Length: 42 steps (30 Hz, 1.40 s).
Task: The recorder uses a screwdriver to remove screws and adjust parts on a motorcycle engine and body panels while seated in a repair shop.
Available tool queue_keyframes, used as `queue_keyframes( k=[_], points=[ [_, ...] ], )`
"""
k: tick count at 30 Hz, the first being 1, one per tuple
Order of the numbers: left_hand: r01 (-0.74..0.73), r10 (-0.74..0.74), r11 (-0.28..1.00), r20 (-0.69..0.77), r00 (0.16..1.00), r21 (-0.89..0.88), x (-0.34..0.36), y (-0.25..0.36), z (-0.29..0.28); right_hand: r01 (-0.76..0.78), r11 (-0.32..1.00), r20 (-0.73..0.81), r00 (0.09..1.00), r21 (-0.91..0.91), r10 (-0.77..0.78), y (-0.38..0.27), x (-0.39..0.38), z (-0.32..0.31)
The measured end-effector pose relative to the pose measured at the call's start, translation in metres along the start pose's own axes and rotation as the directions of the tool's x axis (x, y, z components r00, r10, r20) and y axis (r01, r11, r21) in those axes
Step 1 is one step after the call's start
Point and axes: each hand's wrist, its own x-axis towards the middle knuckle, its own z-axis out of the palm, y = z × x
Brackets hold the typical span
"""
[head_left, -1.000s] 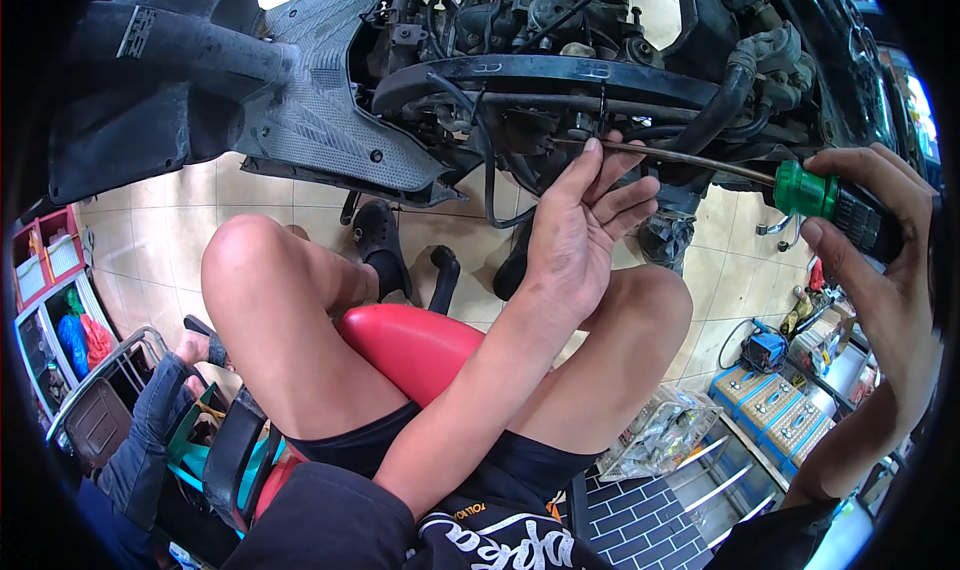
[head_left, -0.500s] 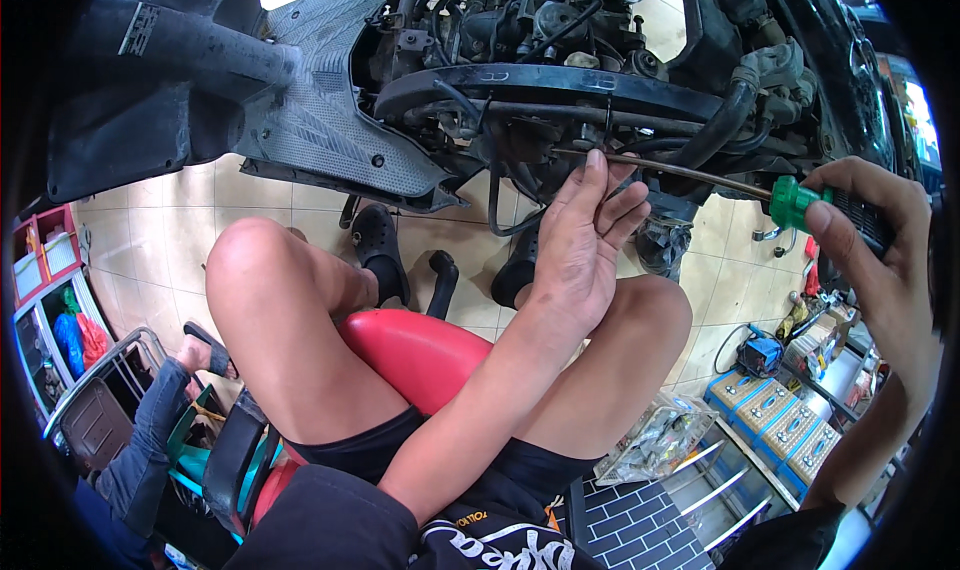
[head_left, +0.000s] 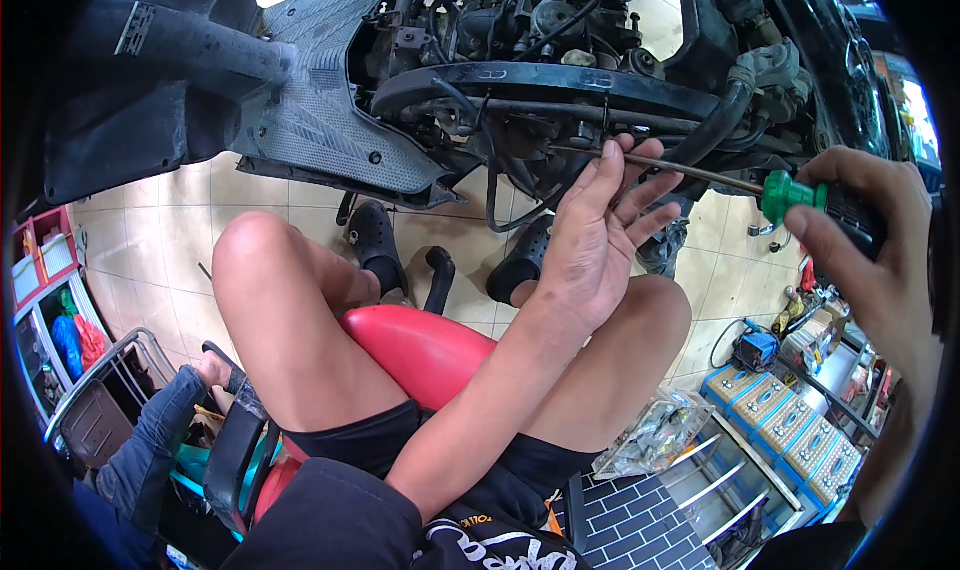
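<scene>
A long screwdriver (head_left: 720, 177) with a green and black handle lies almost level across the side of a partly stripped scooter (head_left: 560, 80). My right hand (head_left: 870, 205) is wrapped round the handle at the right. With thumb and forefinger, my left hand (head_left: 600, 230) steadies the shaft nearer its tip, the other fingers loosely spread. The tip reaches among the dark parts below a curved black frame tube (head_left: 540, 77); what it touches there is too dark to tell. A thin black hose (head_left: 492, 170) hangs just left of the tip.
The scooter's grey footboard (head_left: 330, 120) juts out at the left. Between my legs is a red seat (head_left: 420, 350). Patterned boxes (head_left: 780, 420) and a bag of parts (head_left: 655, 435) stand low right. Another person's leg (head_left: 165, 420) shows at the lower left.
Both hands are still at the screwdriver. My left hand has moved slightly right along the shaft, its fingers spreading more. The handle has shifted a little to the left.
</scene>
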Motion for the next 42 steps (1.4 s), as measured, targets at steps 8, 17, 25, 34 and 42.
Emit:
queue_keyframes(
  k=[8,17,25,34,42],
  points=[
    [0.022,-0.019,0.999,-0.105,0.994,0.031,-0.002,0.004,0.015,0.323,0.869,0.216,0.942,-0.376,-0.257,0.028,0.000,-0.010],
    [0.001,0.013,0.977,0.065,0.998,-0.211,0.003,0.000,0.003,0.111,0.991,-0.020,0.993,-0.076,-0.113,0.018,-0.012,-0.006],
    [-0.014,0.022,0.989,0.055,0.998,-0.148,0.000,0.001,0.008,0.263,0.948,-0.099,0.954,-0.178,-0.283,0.007,-0.014,-0.010],
    [-0.084,0.080,0.994,-0.061,0.995,-0.065,-0.003,-0.002,0.014,0.044,0.993,-0.123,0.991,-0.106,-0.057,-0.006,-0.020,-0.008],
    [-0.078,0.075,0.987,-0.031,0.997,-0.138,-0.007,-0.002,0.008,0.304,0.951,-0.007,0.952,-0.062,-0.305,-0.006,-0.019,-0.016]
  ],
)
